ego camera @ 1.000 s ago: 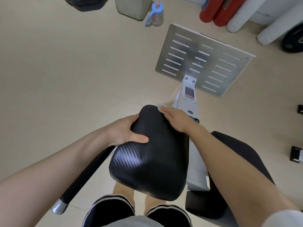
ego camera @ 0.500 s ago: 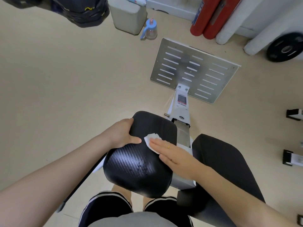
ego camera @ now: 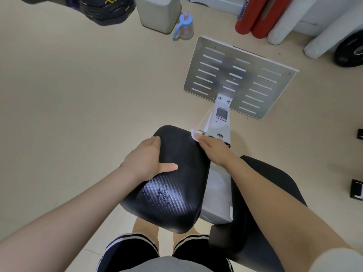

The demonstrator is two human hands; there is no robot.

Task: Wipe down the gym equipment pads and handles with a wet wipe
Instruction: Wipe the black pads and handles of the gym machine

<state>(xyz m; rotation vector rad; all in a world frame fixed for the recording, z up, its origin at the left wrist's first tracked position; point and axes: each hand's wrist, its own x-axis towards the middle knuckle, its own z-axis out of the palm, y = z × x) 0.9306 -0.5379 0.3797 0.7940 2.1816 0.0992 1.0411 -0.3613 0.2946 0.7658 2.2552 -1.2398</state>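
A black textured pad point(ego camera: 176, 185) of the gym machine sits in front of me, with water droplets near its middle. My left hand point(ego camera: 147, 160) grips the pad's left edge, thumb lying on top. My right hand point(ego camera: 214, 149) presses a white wet wipe point(ego camera: 194, 135) with straight fingers against the pad's far right edge. Only a corner of the wipe shows past my fingertips. A second black pad point(ego camera: 263, 193) lies to the right under my right forearm.
The machine's white post point(ego camera: 220, 118) runs to a slotted metal footplate point(ego camera: 239, 75) on the beige floor. A blue-lidded bottle point(ego camera: 184, 26), a grey bin point(ego camera: 159, 12), red and white rollers point(ego camera: 261, 16) and a weight plate point(ego camera: 351, 50) stand at the back. Black brackets point(ego camera: 356, 191) lie at right.
My right hand slid the wipe from the pad's middle back up to its far right edge. The left hand kept its grip on the pad.
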